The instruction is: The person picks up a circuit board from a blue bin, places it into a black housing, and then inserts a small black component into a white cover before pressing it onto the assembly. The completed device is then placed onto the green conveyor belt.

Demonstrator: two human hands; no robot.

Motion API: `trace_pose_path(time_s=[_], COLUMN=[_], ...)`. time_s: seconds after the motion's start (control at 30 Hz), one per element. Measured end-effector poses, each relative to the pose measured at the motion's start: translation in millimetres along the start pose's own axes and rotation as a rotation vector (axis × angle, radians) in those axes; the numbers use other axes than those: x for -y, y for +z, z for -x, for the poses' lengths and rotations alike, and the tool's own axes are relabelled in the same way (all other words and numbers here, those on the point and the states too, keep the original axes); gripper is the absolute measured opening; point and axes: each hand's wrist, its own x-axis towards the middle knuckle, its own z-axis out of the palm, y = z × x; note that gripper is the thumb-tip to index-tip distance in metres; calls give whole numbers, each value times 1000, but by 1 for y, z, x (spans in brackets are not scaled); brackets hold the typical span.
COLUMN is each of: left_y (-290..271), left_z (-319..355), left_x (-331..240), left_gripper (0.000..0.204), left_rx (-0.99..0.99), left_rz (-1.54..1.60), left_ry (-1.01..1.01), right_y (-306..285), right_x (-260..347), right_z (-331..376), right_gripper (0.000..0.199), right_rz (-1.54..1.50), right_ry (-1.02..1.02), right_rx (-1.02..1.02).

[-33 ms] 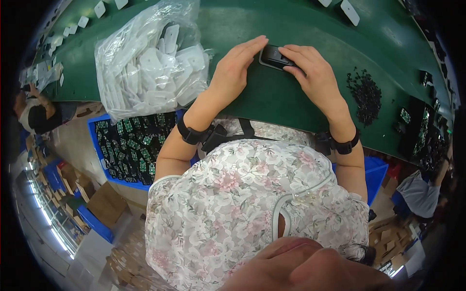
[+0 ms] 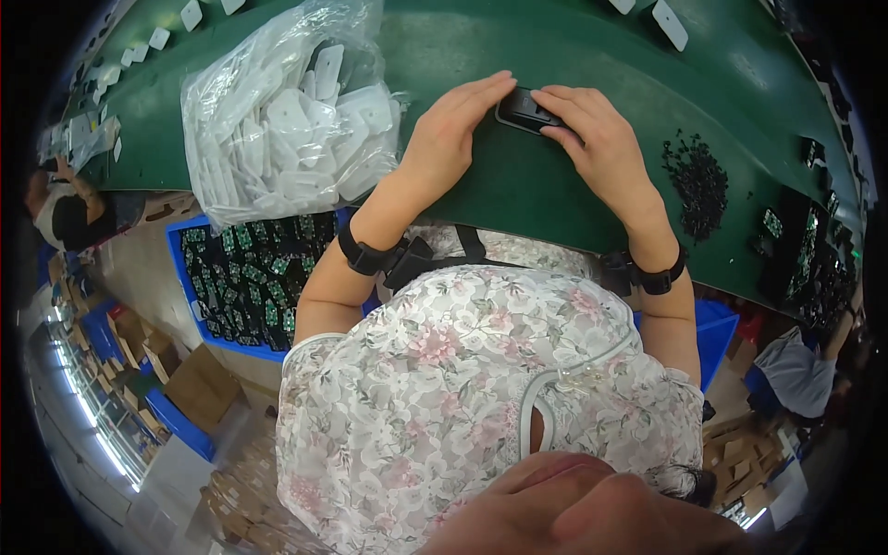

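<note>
A small black rectangular part (image 2: 524,111) lies on the green table (image 2: 555,55) in front of me, held between both hands. My left hand (image 2: 453,129) presses its straight, closed fingers against the part's left end. My right hand (image 2: 592,139) curls its fingers over the right end. Each wrist wears a black band. Most of the part's near side is hidden under my fingers.
A clear bag of white plastic pieces (image 2: 287,129) lies left of my hands. A heap of tiny black parts (image 2: 698,180) sits to the right, with dark trays (image 2: 814,259) beyond. A blue bin of green circuit boards (image 2: 245,277) stands below the table edge. People work at far left (image 2: 65,208) and lower right (image 2: 800,370).
</note>
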Motion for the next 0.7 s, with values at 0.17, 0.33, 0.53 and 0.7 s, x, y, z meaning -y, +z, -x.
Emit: trace_pose_path(time_s=[0.17, 0.33, 0.53, 0.7], left_y=[-2, -5, -4, 8], left_z=[1, 2, 6, 4], left_x=[0, 2, -4, -14], left_gripper=[45, 46, 49, 54], left_rx=[53, 82, 141, 122], left_rz=[-95, -134, -305, -365], left_ry=[81, 90, 139, 162], right_y=[1, 0, 0, -1], right_x=[5, 5, 14, -4], right_z=[-4, -3, -1, 1], right_gripper=[38, 39, 40, 43], right_rz=[25, 35, 119, -56], right_ry=[-18, -42, -21, 61], right_rx=[19, 31, 35, 45])
